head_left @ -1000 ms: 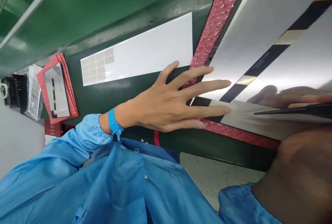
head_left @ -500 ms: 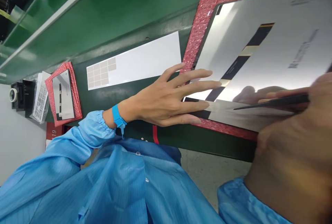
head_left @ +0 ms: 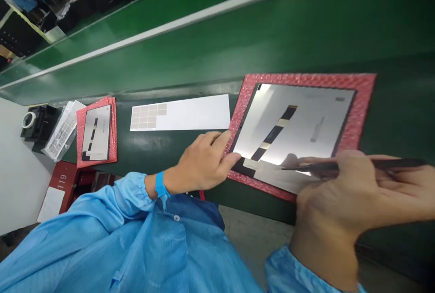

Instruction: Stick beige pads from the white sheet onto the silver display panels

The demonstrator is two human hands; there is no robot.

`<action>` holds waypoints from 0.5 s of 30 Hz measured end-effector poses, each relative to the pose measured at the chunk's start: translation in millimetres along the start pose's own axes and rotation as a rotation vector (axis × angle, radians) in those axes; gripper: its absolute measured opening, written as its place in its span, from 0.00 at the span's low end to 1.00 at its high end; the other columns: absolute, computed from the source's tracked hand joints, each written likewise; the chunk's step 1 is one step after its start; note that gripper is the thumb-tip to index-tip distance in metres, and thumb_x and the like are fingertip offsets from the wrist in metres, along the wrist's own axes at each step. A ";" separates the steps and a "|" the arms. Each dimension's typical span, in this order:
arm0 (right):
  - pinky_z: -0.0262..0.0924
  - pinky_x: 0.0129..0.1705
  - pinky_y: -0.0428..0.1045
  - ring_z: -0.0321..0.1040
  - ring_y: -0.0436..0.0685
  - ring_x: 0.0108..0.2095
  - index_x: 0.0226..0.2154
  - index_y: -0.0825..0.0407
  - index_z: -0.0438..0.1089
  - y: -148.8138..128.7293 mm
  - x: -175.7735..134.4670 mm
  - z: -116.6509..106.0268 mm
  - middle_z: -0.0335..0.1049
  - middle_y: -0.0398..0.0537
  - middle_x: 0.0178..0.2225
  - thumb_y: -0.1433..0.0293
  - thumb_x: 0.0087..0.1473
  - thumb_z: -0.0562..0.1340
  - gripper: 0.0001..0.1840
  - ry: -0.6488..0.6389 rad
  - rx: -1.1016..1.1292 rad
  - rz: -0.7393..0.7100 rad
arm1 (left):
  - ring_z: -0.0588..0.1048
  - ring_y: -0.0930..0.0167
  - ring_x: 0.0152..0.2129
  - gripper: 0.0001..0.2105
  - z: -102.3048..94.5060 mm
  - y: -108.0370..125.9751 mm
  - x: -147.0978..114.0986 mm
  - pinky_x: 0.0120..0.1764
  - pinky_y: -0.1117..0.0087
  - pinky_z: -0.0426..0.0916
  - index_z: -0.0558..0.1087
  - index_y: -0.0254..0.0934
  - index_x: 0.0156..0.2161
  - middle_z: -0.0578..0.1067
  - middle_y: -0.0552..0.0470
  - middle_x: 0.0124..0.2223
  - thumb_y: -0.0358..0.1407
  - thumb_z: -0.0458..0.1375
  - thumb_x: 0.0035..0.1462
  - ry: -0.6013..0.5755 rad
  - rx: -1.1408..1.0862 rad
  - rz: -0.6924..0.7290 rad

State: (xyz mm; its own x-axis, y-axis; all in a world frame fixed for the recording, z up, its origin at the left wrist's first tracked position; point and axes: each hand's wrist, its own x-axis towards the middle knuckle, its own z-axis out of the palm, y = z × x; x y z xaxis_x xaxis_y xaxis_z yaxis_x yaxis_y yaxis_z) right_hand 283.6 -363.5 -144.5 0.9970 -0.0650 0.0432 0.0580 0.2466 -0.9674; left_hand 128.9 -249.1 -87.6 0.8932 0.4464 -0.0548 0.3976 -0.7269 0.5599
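Observation:
A silvery display panel point(head_left: 299, 116) with a dark flex strip point(head_left: 272, 135) lies back side up on a pink bubble-wrap bag point(head_left: 365, 98). My left hand point(head_left: 207, 161) is closed at the bag's left edge, its fingers curled there and its thumb at the panel's near left corner. In my right hand point(head_left: 343, 193) are black tweezers point(head_left: 314, 166), held low over the panel's near edge, tips pointing left. Whether the tips touch the panel I cannot tell.
A white label sheet point(head_left: 197, 112) with grey labels lies left of the panel. Further left are a smaller panel point(head_left: 98, 134) on stacked pink bags, a plastic-wrapped label sheet point(head_left: 63, 132) and a black tape dispenser point(head_left: 41, 123). A green ledge point(head_left: 204, 48) runs behind.
My left hand has gone from spread fingers over the panel to a closed grasp at the bag's left edge. The tweezers stay in my right hand. The view has shifted and shows more.

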 end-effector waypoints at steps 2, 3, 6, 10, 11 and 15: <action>0.65 0.13 0.58 0.66 0.64 0.18 0.21 0.52 0.58 2.8 1.5 1.9 0.55 0.42 0.23 0.67 0.31 0.69 0.18 0.025 0.168 -0.062 | 0.74 0.56 0.59 0.25 1.3 18.8 -1.9 0.66 0.53 0.67 0.62 0.29 0.68 0.76 0.36 0.60 0.43 0.49 0.74 -0.026 -0.075 -0.148; 0.64 0.12 0.56 0.65 0.63 0.18 0.20 0.53 0.59 3.3 2.3 2.1 0.55 0.42 0.22 0.70 0.31 0.68 0.16 0.057 0.197 -0.041 | 0.75 0.55 0.58 0.26 0.4 27.0 0.0 0.65 0.51 0.67 0.61 0.28 0.68 0.76 0.35 0.60 0.44 0.49 0.73 -0.062 -0.121 -0.215; 0.65 0.14 0.50 0.64 0.58 0.18 0.19 0.55 0.56 -0.2 3.5 3.3 0.54 0.39 0.21 0.84 0.34 0.60 0.13 0.172 0.117 0.081 | 0.77 0.50 0.56 0.29 -6.1 38.3 13.1 0.59 0.51 0.72 0.62 0.25 0.65 0.76 0.29 0.60 0.49 0.51 0.70 -0.122 -0.268 -0.438; 0.66 0.17 0.46 0.60 0.52 0.17 0.18 0.56 0.51 -13.0 -2.2 8.1 0.48 0.38 0.19 0.89 0.35 0.49 0.13 0.227 0.039 0.131 | 0.83 0.55 0.43 0.26 -6.2 26.8 33.2 0.41 0.64 0.77 0.76 0.27 0.49 0.82 0.34 0.46 0.53 0.58 0.66 -0.181 -0.399 -0.515; 0.66 0.18 0.46 0.61 0.52 0.18 0.19 0.56 0.52 -17.4 -5.0 9.0 0.48 0.39 0.20 0.88 0.35 0.48 0.12 0.229 0.037 0.151 | 0.84 0.58 0.38 0.24 -3.0 24.0 37.0 0.36 0.67 0.76 0.78 0.30 0.42 0.83 0.38 0.40 0.54 0.59 0.65 -0.206 -0.434 -0.503; 0.65 0.17 0.45 0.62 0.51 0.21 0.23 0.57 0.51 -42.0 -21.0 9.7 0.48 0.41 0.23 0.85 0.40 0.53 0.10 0.296 0.031 0.269 | 0.81 0.69 0.26 0.22 12.4 28.2 44.8 0.23 0.74 0.68 0.72 0.36 0.25 0.79 0.50 0.28 0.52 0.66 0.62 -0.209 -0.534 -0.418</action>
State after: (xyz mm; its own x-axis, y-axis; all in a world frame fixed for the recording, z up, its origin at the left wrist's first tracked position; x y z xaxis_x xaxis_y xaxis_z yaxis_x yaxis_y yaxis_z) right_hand 260.7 -363.1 -102.3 0.9187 -0.2690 -0.2890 -0.1971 0.3218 -0.9261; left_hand 182.8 -256.1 -84.6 0.7311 0.4835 -0.4813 0.6066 -0.1377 0.7830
